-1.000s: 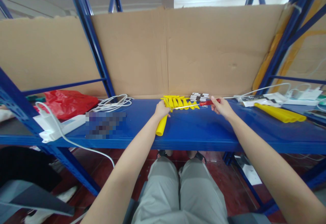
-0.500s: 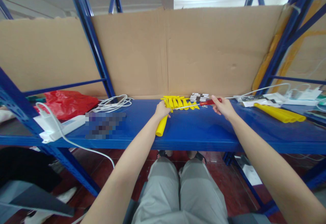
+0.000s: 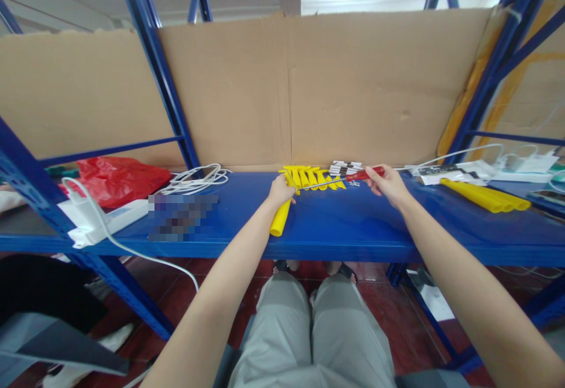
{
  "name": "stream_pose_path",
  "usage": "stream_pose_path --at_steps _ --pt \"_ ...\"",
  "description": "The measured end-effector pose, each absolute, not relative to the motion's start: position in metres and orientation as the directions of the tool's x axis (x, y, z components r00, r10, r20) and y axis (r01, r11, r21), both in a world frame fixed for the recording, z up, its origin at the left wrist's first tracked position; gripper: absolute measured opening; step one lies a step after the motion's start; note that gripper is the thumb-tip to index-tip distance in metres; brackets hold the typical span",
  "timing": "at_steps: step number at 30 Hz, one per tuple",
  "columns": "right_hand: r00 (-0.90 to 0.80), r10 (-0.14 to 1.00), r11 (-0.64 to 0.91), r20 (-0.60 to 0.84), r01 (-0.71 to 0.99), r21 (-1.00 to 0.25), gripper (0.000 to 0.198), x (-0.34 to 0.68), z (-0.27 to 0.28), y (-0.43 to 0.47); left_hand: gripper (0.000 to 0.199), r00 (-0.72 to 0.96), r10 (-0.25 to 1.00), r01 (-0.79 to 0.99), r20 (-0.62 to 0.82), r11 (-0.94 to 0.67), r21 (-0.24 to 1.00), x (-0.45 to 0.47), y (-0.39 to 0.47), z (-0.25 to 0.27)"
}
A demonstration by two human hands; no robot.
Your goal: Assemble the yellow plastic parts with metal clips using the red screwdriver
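The left hand [image 3: 281, 192] clasped 1 yellow tube [image 3: 279, 224] over the blue desk [image 3: 344, 223], presumably to steady it against the screwdriver [image 3: 352, 177] whose red handle [image 3: 362, 174] the right hand [image 3: 387, 184] gripped (shaft [image 3: 324, 183] pointing leftward, toward the tube).

A yellow tube [image 3: 279, 221] is gripped at its far part, its round end turned toward the front edge of the blue shelf [image 3: 344, 223]. A red-handled screwdriver [image 3: 355, 176] is held crosswise, its slim metal shaft pointed at the tube.
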State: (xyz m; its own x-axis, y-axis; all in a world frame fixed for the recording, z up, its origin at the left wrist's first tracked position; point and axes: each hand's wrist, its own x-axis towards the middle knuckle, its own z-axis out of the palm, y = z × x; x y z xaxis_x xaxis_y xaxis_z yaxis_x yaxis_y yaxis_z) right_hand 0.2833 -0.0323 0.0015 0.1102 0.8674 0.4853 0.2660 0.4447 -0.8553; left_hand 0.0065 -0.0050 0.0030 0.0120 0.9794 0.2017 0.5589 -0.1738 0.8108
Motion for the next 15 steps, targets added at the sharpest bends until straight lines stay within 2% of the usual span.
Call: stream_pose_path --at_steps 5,11,15 --pt "0.155 0.901 0.326 0.405 0.372 -0.869 0.056 0.2858 0.0016 -0.0337 0.040 0.020 0.981 0.558 0.195 -0.173 0.811 0.0066 -0.0035 0.0021" --pt "0.071 0.949 0.293 0.307 0.157 -0.943 0.048 0.2854 0.0008 -0.0330 0.040 -0.005 0.980 0.568 0.199 -0.161 0.807 0.0051 -0.0035 0.0023" --pt "0.037 0.933 0.344 0.357 0.187 -0.920 0.046 0.2867 0.0004 -0.0330 0.039 -0.011 0.977 0.568 0.213 -0.169 0.806 0.0046 -0.0043 0.0030"
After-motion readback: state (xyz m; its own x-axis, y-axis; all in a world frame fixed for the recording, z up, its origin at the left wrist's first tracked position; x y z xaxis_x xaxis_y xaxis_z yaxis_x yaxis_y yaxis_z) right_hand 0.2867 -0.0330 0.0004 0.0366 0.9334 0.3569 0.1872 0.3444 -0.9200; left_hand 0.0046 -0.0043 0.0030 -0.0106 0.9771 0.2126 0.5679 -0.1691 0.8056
